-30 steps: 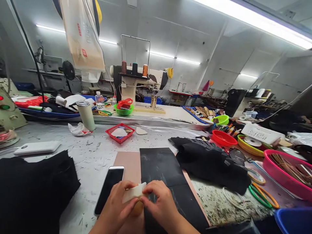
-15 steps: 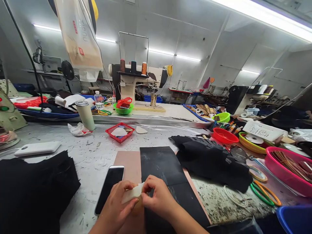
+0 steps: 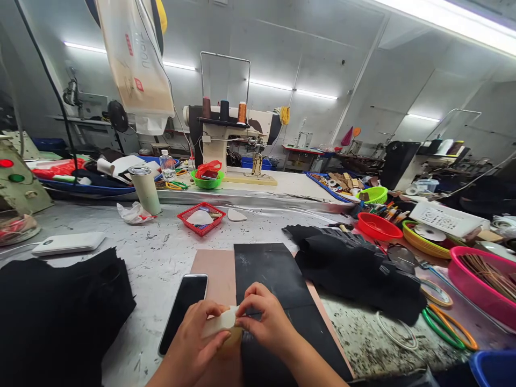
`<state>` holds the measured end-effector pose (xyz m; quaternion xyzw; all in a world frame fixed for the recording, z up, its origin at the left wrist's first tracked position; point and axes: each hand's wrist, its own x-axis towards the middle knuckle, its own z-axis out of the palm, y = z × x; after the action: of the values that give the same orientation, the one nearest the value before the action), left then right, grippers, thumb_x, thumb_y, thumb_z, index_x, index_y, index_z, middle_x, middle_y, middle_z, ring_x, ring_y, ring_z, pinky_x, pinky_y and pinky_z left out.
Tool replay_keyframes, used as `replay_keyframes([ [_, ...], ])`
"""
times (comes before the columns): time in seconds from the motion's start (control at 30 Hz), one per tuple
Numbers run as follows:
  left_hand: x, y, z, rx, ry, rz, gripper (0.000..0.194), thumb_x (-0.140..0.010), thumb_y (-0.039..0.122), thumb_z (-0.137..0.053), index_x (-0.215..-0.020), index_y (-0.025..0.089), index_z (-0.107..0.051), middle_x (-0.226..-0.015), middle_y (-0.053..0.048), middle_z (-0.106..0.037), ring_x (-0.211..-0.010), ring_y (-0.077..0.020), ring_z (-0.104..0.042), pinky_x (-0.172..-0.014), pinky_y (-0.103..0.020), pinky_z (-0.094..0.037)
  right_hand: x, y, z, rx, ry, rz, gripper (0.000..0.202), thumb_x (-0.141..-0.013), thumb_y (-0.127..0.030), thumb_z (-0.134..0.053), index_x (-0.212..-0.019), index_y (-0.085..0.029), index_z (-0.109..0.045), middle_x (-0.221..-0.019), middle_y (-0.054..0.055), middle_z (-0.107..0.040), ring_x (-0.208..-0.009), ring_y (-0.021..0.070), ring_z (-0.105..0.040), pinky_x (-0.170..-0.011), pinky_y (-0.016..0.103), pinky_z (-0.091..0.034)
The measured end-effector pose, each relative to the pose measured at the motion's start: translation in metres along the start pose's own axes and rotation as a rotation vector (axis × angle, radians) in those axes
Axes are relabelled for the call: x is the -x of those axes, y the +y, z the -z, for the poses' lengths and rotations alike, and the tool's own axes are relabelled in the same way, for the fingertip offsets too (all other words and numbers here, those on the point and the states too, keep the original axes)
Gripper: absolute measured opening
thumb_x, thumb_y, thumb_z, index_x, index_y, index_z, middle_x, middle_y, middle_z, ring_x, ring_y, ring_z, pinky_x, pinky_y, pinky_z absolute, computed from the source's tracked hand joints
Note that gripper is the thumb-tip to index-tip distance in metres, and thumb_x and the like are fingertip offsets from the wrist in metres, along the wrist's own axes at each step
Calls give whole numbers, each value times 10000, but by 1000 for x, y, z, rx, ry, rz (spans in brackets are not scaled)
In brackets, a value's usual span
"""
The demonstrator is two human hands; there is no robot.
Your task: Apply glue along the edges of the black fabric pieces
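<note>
Between thumb and fingers, my left hand grips a small white block, closed around its left side. My right hand is closed in a pinch at the block's right end; its fingertips partly hide that end. Both hands are over a pinkish-brown board with a black sheet lying on its right part. Just left of my left hand lies a smartphone with a dark screen, partly covered by the hand.
Black material lies in a left piece and a right pile. Behind are a red basket, a tumbler and a sewing machine. A pink basket, tape rolls and a blue bin crowd the right.
The whole view has shifted slightly, with the surroundings a little further right. My right hand's fingers have moved slightly at the block's end; my left hand keeps its grip.
</note>
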<state>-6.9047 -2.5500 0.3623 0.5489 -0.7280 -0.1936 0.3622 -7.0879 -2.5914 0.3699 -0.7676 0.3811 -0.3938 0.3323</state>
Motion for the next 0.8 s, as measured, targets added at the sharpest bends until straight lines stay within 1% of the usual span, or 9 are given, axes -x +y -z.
replay_keyframes([
  [0.1, 1, -1, 0, 4, 4, 3, 149, -743, 355, -580, -832, 238, -561, -902, -8, -661, -859, -173, -618, -732, -266, -523, 0, 1, 1, 35, -9, 11, 227, -605, -10, -728, -676, -215, -663, -747, -12, -514, -715, 139, -530, -652, 261, -446],
  [0.17, 2, -2, 0, 12, 7, 6, 147, -739, 351, -583, -831, 238, -561, -904, -11, -660, -858, -179, -619, -730, -277, -526, -1, 2, 2, 77, -19, 55, 212, -613, -34, -730, -683, -220, -659, -747, -13, -523, -721, 138, -533, -660, 260, -447],
  [0.27, 3, -3, 0, 32, -5, 20, 152, -744, 357, -576, -833, 234, -563, -894, -20, -659, -854, -189, -619, -730, -298, -529, 0, 2, 3, 200, -7, 198, 164, -643, -80, -701, -704, -218, -638, -768, -5, -552, -729, 140, -527, -666, 268, -432],
  [0.37, 2, -2, -1, 48, -8, 34, 155, -751, 371, -566, -823, 233, -557, -867, -18, -657, -838, -189, -618, -723, -303, -529, 1, 0, 0, 378, 50, 394, 108, -675, -93, -588, -691, -199, -595, -741, 10, -578, -678, 145, -494, -623, 282, -391],
  [0.47, 1, 0, -2, 56, 0, 25, 157, -745, 373, -575, -818, 236, -556, -859, -10, -662, -829, -181, -615, -715, -287, -525, 1, -1, -5, 473, 123, 494, 139, -620, -58, -497, -639, -190, -540, -688, 11, -575, -625, 140, -462, -582, 278, -355],
  [0.53, 2, 2, -3, 76, 7, 32, 156, -739, 376, -585, -808, 239, -555, -868, -3, -667, -828, -174, -613, -716, -273, -519, 0, 1, -9, 452, 146, 478, 146, -576, -53, -478, -606, -192, -505, -672, 5, -561, -604, 133, -453, -564, 267, -343],
  [0.63, 4, 4, -5, 137, 52, 76, 156, -739, 383, -584, -791, 241, -546, -884, -5, -665, -833, -176, -609, -739, -278, -506, -1, 4, -13, 328, 122, 337, 151, -541, -68, -479, -610, -202, -474, -681, -9, -533, -614, 130, -467, -576, 252, -361],
  [0.73, 5, 2, -5, 151, 54, 85, 159, -741, 382, -576, -794, 237, -540, -894, -21, -660, -847, -190, -607, -753, -306, -507, -1, 5, -12, 200, 85, 190, 266, -521, -70, -492, -746, -209, -522, -763, 1, -529, -703, 151, -502, -641, 268, -418],
  [0.8, 4, 1, -4, 124, 21, 65, 154, -740, 372, -576, -804, 236, -545, -886, -22, -659, -842, -190, -610, -739, -308, -517, 1, 5, -11, 166, 80, 174, 354, -530, -57, -507, -839, -217, -573, -820, 15, -536, -760, 167, -513, -681, 285, -439],
])
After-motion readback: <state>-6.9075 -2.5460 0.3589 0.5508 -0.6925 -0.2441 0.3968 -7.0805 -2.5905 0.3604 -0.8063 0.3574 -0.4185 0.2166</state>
